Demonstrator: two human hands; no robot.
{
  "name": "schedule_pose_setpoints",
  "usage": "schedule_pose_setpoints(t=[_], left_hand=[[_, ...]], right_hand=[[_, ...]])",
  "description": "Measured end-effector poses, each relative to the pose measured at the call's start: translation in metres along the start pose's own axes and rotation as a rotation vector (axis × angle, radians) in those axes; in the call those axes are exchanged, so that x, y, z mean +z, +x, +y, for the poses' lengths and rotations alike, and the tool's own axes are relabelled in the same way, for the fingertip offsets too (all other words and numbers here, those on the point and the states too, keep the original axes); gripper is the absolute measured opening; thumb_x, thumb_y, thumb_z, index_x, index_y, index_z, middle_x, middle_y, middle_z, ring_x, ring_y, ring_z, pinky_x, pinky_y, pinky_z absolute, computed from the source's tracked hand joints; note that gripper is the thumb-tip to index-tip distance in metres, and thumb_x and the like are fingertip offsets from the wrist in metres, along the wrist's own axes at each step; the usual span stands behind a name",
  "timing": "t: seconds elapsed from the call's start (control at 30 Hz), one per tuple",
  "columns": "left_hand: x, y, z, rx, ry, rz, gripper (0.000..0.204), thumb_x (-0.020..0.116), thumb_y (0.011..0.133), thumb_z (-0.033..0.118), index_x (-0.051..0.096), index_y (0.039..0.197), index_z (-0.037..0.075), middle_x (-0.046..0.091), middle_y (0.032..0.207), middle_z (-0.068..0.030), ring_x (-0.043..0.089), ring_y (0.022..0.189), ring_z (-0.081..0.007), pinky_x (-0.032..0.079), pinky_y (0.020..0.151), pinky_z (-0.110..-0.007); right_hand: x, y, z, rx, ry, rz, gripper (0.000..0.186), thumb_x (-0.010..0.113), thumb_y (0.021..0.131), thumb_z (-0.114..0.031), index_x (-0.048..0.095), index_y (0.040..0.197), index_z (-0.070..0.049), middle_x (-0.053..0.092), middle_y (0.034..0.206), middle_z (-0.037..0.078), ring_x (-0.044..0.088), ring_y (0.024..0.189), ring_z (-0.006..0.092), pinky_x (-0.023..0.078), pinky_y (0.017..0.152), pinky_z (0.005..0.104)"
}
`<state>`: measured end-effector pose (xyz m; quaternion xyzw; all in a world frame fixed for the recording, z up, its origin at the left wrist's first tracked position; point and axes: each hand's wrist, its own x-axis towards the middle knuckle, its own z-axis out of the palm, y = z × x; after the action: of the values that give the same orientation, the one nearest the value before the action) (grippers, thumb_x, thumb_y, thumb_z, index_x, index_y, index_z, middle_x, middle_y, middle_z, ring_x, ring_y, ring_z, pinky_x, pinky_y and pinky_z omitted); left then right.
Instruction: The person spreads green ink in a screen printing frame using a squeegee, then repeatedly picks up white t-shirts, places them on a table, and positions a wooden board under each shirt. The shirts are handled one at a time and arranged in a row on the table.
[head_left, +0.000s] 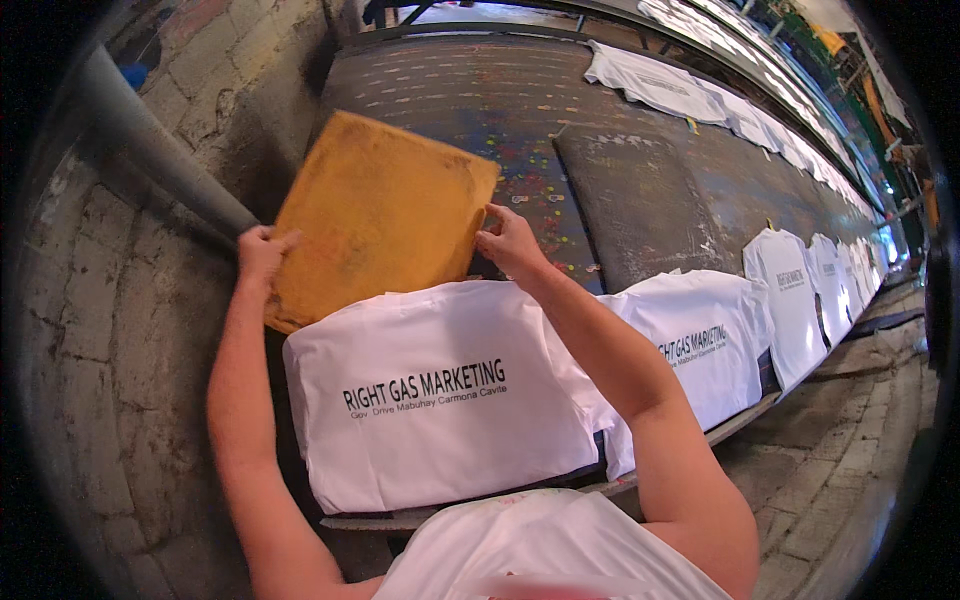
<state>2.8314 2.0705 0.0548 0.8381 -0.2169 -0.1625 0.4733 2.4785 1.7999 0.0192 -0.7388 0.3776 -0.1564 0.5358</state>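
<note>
My left hand [262, 255] grips the left edge of a stained yellow square board [375, 215], and my right hand [508, 238] holds its right edge with fingers curled on it. The board is tilted at the upper left of the worktable. Just below it a white T-shirt [430, 450] lies spread out with dark printed lettering across it. A second printed white shirt [670, 305] lies beside it to the right, partly behind my right arm.
The long, paint-spotted table [420, 80] holds a grey rectangular board [630, 200] and rows of white shirts [650, 80] along both sides. A grey pipe [160, 150] slopes beside a rough block wall [90, 280] at the left. Block flooring [850, 420] shows at the lower right.
</note>
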Motion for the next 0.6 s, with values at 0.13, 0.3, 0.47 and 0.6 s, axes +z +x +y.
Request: schedule_pose_setpoints(t=[0.13,0.3,0.47,0.6], left_hand=[[-0.034,0.037,0.064,0.274,0.011,0.087,0.039,0.088,0.092,0.021,0.071,0.116,-0.004,0.077,0.104,-0.0098,0.07,0.09,-0.0163,0.057,0.079,-0.034],[-0.047,0.036,0.175,0.481,-0.193,0.05,0.036,0.082,0.1,0.023,0.069,0.122,-0.002,0.077,0.113,-0.0104,0.071,0.1,-0.0175,0.056,0.09,-0.034],[0.013,0.006,0.247,0.433,-0.441,0.014,0.039,0.081,0.101,0.024,0.068,0.128,-0.001,0.076,0.122,-0.0124,0.071,0.108,-0.0226,0.055,0.099,-0.038],[0.086,-0.026,0.269,0.381,-0.359,-0.149,0.069,0.08,0.101,0.033,0.053,0.152,-0.005,0.065,0.144,-0.0204,0.066,0.127,-0.0285,0.05,0.111,-0.042]], right_hand=[[-0.004,0.006,-0.024,-0.087,0.69,0.002,0.085,0.073,0.104,-0.017,0.022,0.169,0.002,0.067,0.141,0.02,0.069,0.12,0.0234,0.056,0.099,0.0362],[-0.019,0.002,-0.063,-0.168,0.736,-0.096,0.09,0.08,0.1,-0.031,0.029,0.167,0.001,0.063,0.147,0.016,0.062,0.133,0.0261,0.045,0.116,0.0437],[-0.052,-0.035,-0.071,-0.403,0.97,0.068,0.064,0.076,0.102,-0.022,0.046,0.153,0.002,0.067,0.137,0.013,0.065,0.127,0.0238,0.051,0.11,0.0425],[-0.116,-0.088,-0.045,-0.506,1.2,0.217,0.045,0.069,0.105,-0.013,0.052,0.145,0.001,0.069,0.133,0.015,0.071,0.118,0.0254,0.058,0.104,0.0431]])
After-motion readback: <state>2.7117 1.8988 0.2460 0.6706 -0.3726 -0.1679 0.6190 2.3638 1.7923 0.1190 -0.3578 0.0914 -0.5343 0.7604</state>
